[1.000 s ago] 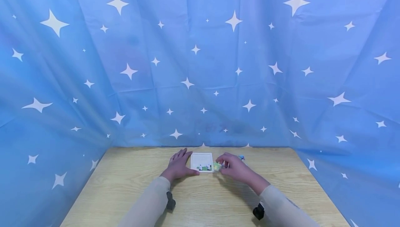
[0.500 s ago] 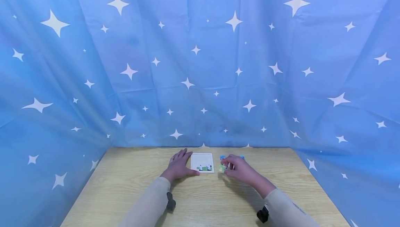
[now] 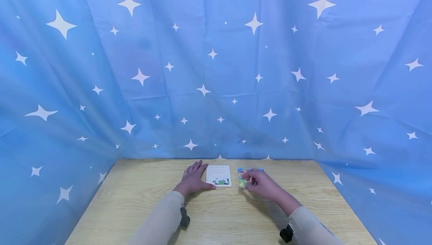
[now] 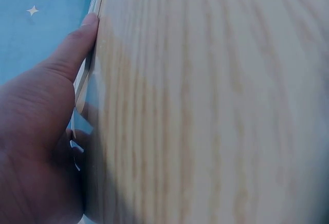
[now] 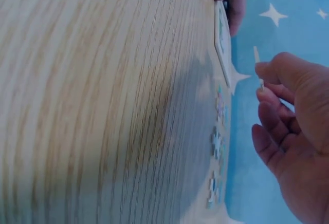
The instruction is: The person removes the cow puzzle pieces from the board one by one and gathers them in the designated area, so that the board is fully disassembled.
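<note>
A small square white puzzle tray (image 3: pixel 217 170) lies flat near the back of the table, with a green and white picture along its lower edge. My left hand (image 3: pixel 194 179) rests at its left side, thumb at the lower left corner, fingers stretched up the left edge. Just right of the tray my right hand (image 3: pixel 261 185) pinches a yellow-green puzzle piece (image 3: pixel 242 183). In the right wrist view that thin piece (image 5: pixel 256 54) shows edge-on between thumb and fingertips, above the table. Several loose puzzle pieces (image 5: pixel 217 142) lie below, partly hidden by the hand in the head view.
The light wooden table (image 3: pixel 216 215) carries the tray and the pieces. A blue curtain with white stars (image 3: pixel 216 68) hangs behind it and along both sides. Dark wrist devices (image 3: pixel 184 218) sit at both sleeves.
My right hand has drawn back to the right from the tray's right edge, still pinching the yellow-green puzzle piece, uncovering loose blue pieces. The left hand and the tray have stayed put.
</note>
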